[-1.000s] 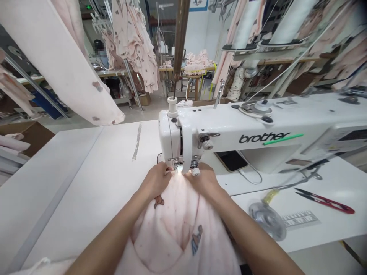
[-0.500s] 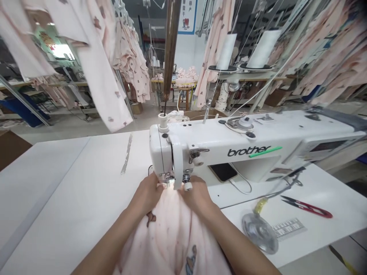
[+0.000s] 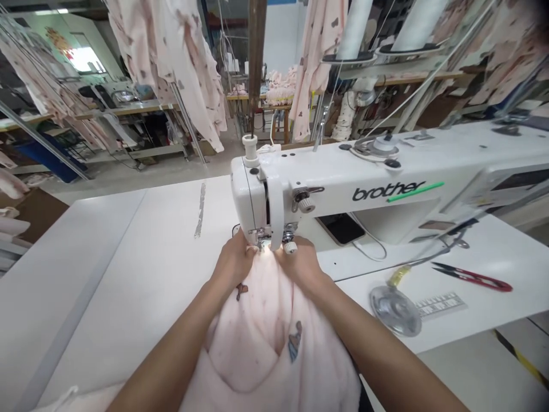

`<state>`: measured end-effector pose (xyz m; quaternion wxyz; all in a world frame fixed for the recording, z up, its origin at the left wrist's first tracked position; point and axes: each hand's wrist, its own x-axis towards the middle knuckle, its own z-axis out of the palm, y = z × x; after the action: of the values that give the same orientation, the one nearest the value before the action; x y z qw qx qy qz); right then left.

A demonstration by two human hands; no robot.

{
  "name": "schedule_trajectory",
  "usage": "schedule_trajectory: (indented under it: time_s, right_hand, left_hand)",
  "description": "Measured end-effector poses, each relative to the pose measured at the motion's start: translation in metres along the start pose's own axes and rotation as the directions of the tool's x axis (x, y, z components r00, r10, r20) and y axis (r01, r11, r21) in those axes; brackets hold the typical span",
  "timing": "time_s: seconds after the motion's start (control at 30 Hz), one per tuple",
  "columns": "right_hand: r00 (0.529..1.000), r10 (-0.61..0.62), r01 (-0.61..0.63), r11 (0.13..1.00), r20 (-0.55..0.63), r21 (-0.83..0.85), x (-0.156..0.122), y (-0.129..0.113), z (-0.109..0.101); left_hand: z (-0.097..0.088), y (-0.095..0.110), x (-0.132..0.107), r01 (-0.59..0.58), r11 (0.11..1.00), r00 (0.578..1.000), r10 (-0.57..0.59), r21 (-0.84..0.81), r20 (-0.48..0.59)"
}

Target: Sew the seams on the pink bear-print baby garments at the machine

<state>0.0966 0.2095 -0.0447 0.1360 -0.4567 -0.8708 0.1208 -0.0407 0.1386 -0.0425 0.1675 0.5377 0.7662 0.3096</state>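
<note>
A pale pink printed garment (image 3: 268, 337) lies bunched on the white table (image 3: 128, 274), its far edge under the lit needle of a white Brother sewing machine (image 3: 343, 189). My left hand (image 3: 235, 261) grips the fabric just left of the presser foot, fingers curled. My right hand (image 3: 300, 264) pinches the same fabric just right of the needle, below the machine head. Both forearms run over the garment toward the machine.
Red thread snips (image 3: 474, 277), a printed ruler strip (image 3: 441, 303) and a clear round disc (image 3: 395, 311) lie on the table at right. A phone (image 3: 343, 228) rests under the machine arm. Pink garments (image 3: 171, 63) hang overhead; thread cones (image 3: 355, 26) stand behind.
The view has swung and tilted; both hands stay at the needle holding the pink fabric, with little visible shift of the garment.
</note>
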Motion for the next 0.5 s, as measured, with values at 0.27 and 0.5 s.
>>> schedule_trajectory:
  time_s: [0.27, 0.5]
  right_hand:
    - [1.000, 0.009, -0.010, 1.000, -0.029, -0.026, 0.004, 0.002, 0.007]
    - [0.998, -0.001, -0.001, 0.999, -0.064, -0.040, 0.006, 0.004, 0.017]
  left_hand:
    - [0.003, -0.002, 0.003, -0.004, 1.000, 0.999, 0.004, 0.007, -0.049]
    - [0.003, -0.001, 0.003, 0.034, 0.998, 0.998, -0.032, 0.049, -0.050]
